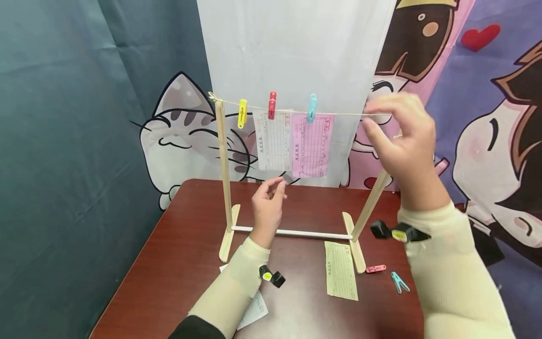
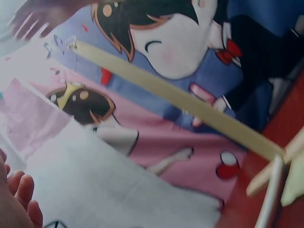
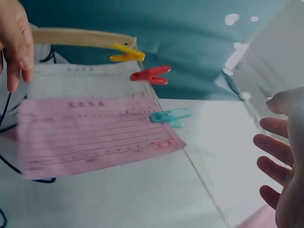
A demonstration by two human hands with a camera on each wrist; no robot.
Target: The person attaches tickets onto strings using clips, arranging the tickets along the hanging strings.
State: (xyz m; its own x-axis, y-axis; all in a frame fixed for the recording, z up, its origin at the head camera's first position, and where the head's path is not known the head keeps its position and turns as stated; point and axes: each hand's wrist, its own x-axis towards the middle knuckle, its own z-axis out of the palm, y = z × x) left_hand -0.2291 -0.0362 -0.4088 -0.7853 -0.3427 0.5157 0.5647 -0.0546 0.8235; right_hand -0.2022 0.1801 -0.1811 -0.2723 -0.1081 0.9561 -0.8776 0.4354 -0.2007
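My left hand (image 1: 268,205) is just below a white form sheet (image 1: 273,141), its fingers loosely bent around nothing. Beside that sheet hangs a pink form (image 1: 312,146), the two edges overlapping. A red clothespin (image 1: 272,105) clips the white sheet to the thin string and a light-blue clothespin (image 1: 312,108) clips the pink one. To their left, a yellow clothespin (image 1: 242,114) sits on the string without paper. My raised right hand (image 1: 402,132) is near the string's right end, thumb and fingers apart; the right wrist view shows these fingers (image 3: 275,147) spread and holding nothing.
The string spans a wooden stand with a left post (image 1: 223,165), a right post (image 1: 370,205) and a white crossbar (image 1: 305,233). On the brown table (image 1: 169,282) lie a yellow-green form (image 1: 341,270), a pink clothespin (image 1: 376,269) and a blue clothespin (image 1: 400,282). My left forearm partly hides another paper (image 1: 254,311).
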